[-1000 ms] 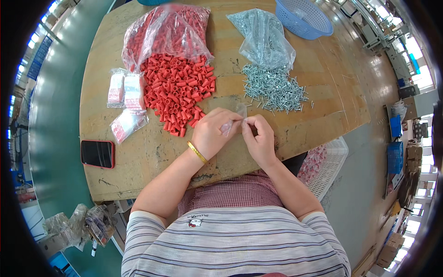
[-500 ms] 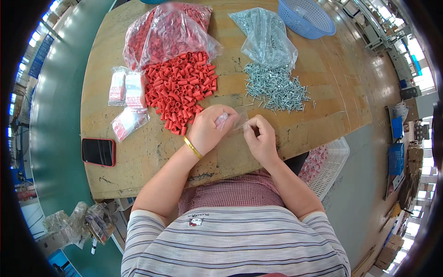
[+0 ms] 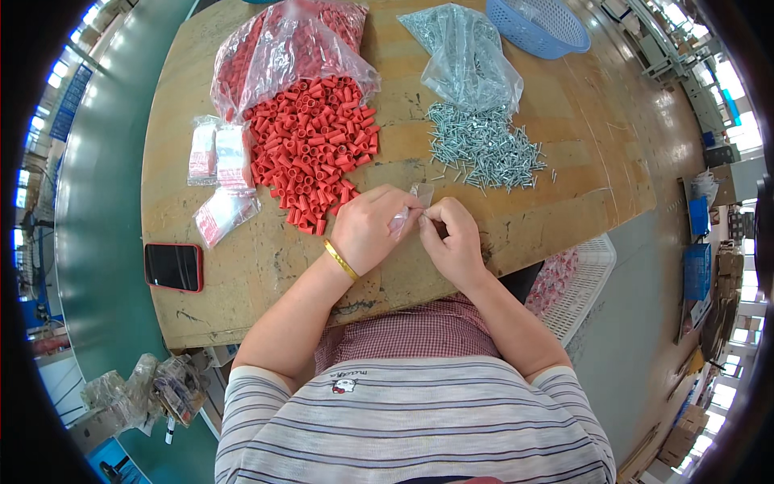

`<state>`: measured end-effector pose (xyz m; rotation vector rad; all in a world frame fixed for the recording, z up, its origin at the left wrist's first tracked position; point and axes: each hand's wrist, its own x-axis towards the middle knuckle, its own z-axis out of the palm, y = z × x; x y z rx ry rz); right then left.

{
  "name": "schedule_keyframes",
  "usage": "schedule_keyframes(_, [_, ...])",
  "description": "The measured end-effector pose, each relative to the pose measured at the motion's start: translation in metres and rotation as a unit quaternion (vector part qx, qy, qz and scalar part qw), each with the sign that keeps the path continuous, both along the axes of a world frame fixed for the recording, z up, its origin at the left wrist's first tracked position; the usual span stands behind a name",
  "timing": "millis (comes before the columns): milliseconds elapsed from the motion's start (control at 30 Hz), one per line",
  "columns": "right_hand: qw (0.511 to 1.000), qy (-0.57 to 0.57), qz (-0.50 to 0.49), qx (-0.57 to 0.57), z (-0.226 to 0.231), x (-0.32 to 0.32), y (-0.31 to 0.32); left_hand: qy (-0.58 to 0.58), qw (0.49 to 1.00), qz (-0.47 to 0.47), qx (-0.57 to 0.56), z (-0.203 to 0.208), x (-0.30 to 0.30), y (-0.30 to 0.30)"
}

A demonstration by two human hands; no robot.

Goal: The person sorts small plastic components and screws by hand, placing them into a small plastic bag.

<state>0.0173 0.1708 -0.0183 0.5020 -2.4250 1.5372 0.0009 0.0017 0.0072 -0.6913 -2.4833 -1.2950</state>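
A small transparent plastic bag (image 3: 422, 192) is gripped between my two hands above the near part of the table. My left hand (image 3: 372, 224), with a gold bracelet at the wrist, closes round the bag, part of which shows in its palm. My right hand (image 3: 454, 242) pinches at the bag's edge, its fingertips close against the left ones. What the bag contains, if anything, I cannot make out. Just beyond my left hand lies a heap of red plastic caps (image 3: 310, 153). Beyond my right hand spreads a pile of small silvery screws (image 3: 484, 149).
Behind the heaps stand a large bag of red caps (image 3: 290, 48) and a bag of screws (image 3: 468, 52). Packs of small bags (image 3: 218, 153) and a phone (image 3: 173, 267) lie left. A blue basket (image 3: 540, 28) sits far right; a white crate (image 3: 592, 282) is below the table's right edge.
My hands have come closer together, the right one shifting slightly left until the fingertips meet. The bag's end now sticks up beyond the fingers instead of stretching between them.
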Motion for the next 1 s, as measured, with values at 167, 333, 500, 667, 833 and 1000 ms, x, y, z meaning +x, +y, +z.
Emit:
schedule_keyframes(167, [1.000, 0.015, 0.008, -0.001, 0.000, -0.002, 0.002, 0.032, 0.998, 0.041, -0.030, -0.003, 0.007, 0.010])
schedule_keyframes(333, [0.999, -0.031, 0.013, -0.038, -0.001, -0.004, 0.006, 0.019, 0.998, 0.059, -0.026, -0.006, 0.008, 0.017])
schedule_keyframes(500, [0.983, -0.138, 0.015, -0.120, 0.006, 0.001, 0.009, -0.153, 0.979, 0.028, 0.131, -0.005, 0.002, 0.012])
schedule_keyframes(667, [0.966, -0.154, -0.034, -0.206, 0.002, 0.000, 0.012, -0.186, 0.975, -0.023, 0.120, 0.003, -0.001, -0.001])
schedule_keyframes(833, [0.952, -0.186, 0.000, -0.242, 0.008, -0.001, 0.011, -0.006, 0.999, -0.007, 0.053, -0.001, -0.001, 0.007])
schedule_keyframes(1000, [0.932, -0.143, -0.037, -0.330, 0.006, -0.005, 0.008, -0.257, 0.948, -0.007, 0.187, 0.001, -0.004, 0.000])
